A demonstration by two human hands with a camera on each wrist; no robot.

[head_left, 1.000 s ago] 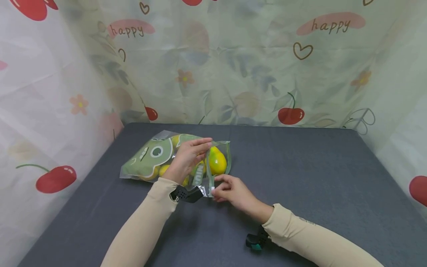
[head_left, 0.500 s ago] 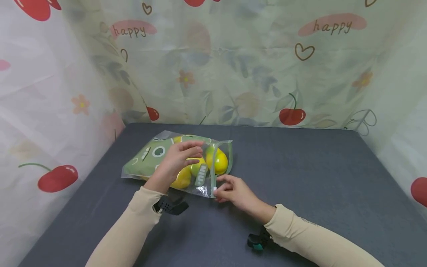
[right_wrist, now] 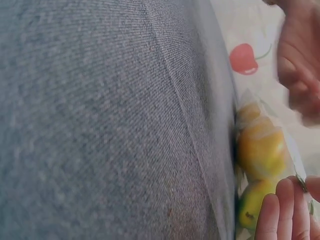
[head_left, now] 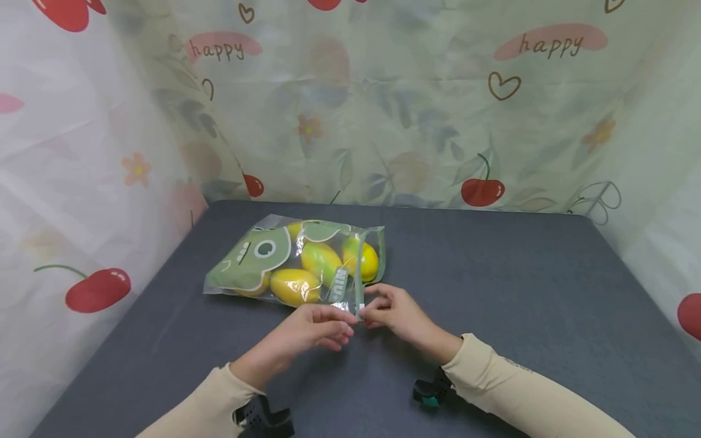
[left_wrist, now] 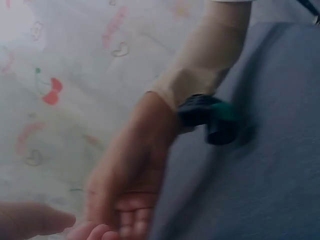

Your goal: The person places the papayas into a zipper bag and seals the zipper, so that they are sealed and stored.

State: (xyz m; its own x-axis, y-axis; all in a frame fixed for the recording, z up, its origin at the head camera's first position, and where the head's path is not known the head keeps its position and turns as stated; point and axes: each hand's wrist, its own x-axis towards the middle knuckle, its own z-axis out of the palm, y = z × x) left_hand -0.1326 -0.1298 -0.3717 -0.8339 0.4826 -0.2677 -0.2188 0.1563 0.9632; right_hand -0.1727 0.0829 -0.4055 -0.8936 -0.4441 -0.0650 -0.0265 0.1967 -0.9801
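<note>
A clear zip bag point(head_left: 241, 263) printed with a green cartoon face lies on its side, with several yellow-green mangoes point(head_left: 296, 287) inside. My right hand point(head_left: 402, 313) pinches the near end of the bag's zip strip, at a small white slider point(head_left: 361, 308). My left hand point(head_left: 312, 331) hovers in front of the bag's near corner, loosely bent, its fingertips close to that slider and holding nothing. In the right wrist view, mangoes point(right_wrist: 261, 152) show through the plastic beside the right fingers point(right_wrist: 285, 205). The left wrist view has my right hand point(left_wrist: 130, 165) just beyond the left fingertips.
A dark grey cloth-covered table point(head_left: 493, 274) spreads under the bag. Printed white curtains point(head_left: 394, 109) enclose it at the back and sides. Black wrist cameras sit on the left wrist point(head_left: 264, 420) and right wrist point(head_left: 432, 389).
My left hand has come off the top of the bag and moved down toward the near corner by the slider. The right hand stays at the zip end.
</note>
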